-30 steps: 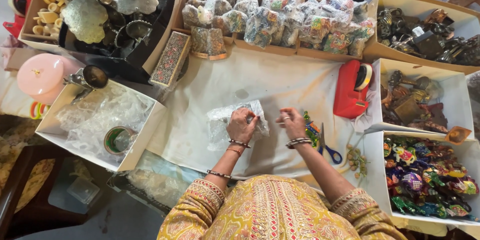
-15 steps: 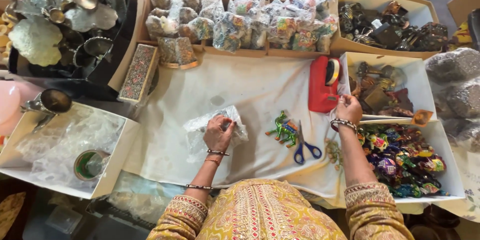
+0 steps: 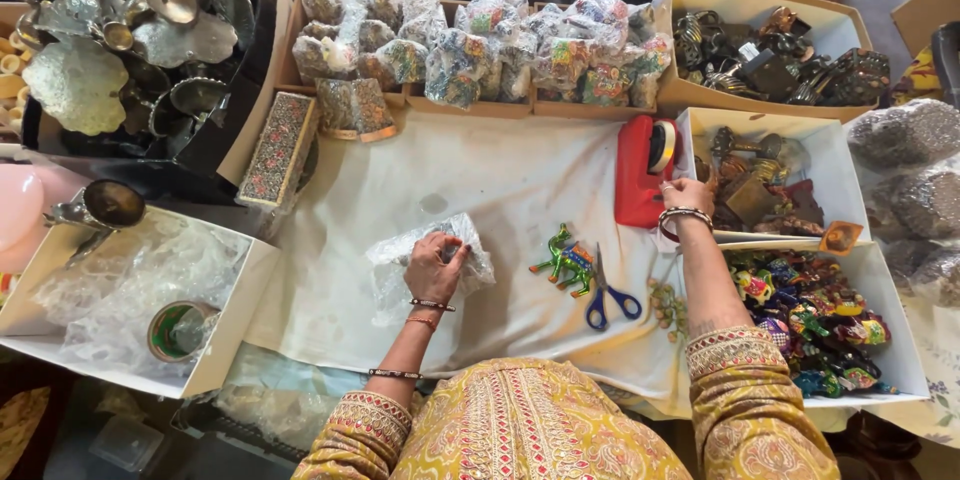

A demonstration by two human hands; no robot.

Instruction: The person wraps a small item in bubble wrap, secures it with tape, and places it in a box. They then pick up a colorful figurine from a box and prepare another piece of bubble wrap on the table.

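**Bubble wrap pressed down, tape being reached for**

At the far left of the frame, a white box [image 3: 225, 360] is holding loose clear plastic and a roll of green tape [image 3: 178, 328]. Above it, in the upper left, a dark tray [image 3: 215, 135] is carrying silver metal dishes.

Moving toward the centre, the left hand [image 3: 435, 267] is pressing down on a bubble wrap bundle [image 3: 395, 265] lying on the white cloth [image 3: 500, 190] in the lower middle of the frame. The fingers are curled together over the top of the bundle, holding it flat; whatever is wrapped inside is hidden. The wrap is looking light, soft and crinkly, likely to spring open once released, so gripping it across the folded seam seems the safest hold, and gently if the contents are fragile.

Just right of centre, a small green toy animal [image 3: 565, 262] and blue-handled scissors [image 3: 605, 292] are lying on the cloth.

Further right, the right hand [image 3: 685, 198] is resting at the lower edge of a red tape dispenser [image 3: 640, 172], fingers bent toward it; whether they are pinching tape I cannot tell.

At the right edge, open boxes [image 3: 830, 155] are holding brass pieces and bright painted figures.
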